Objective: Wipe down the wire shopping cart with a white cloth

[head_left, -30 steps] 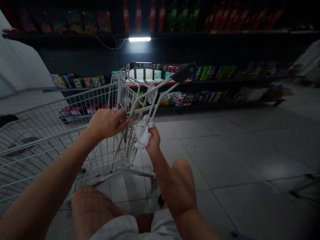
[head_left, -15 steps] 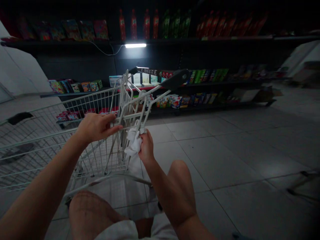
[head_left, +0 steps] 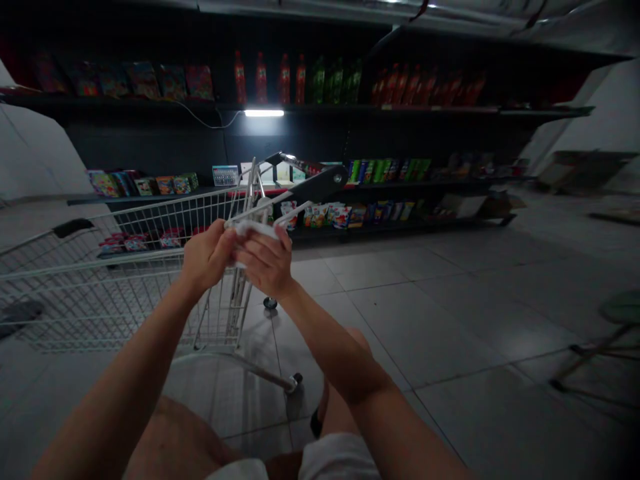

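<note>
A wire shopping cart point(head_left: 140, 287) stands in front of me, its basket stretching to the left and its dark handle point(head_left: 320, 183) up and to the right. My right hand point(head_left: 265, 261) is closed on a white cloth point(head_left: 257, 231), pressing it around the cart's metal frame below the handle. Just left of it, my left hand point(head_left: 206, 257) is closed at the cart's upper rail, its thumb close to the cloth. Its fingertips are partly hidden, and the cloth is blurred by motion.
Behind the cart runs a dark shelf point(head_left: 165, 140) with red bottles point(head_left: 261, 77), green bottles point(head_left: 337, 80) and snack packs. A lit tube lamp point(head_left: 264, 113) hangs there. A stool point(head_left: 623, 313) stands at the right on the tiled floor point(head_left: 450, 320). A cart wheel point(head_left: 295, 382) is near my legs.
My right hand has moved up and left with the cloth, from the lower frame bars to beside my left hand. The left hand has shifted slightly right. The view has tilted upward.
</note>
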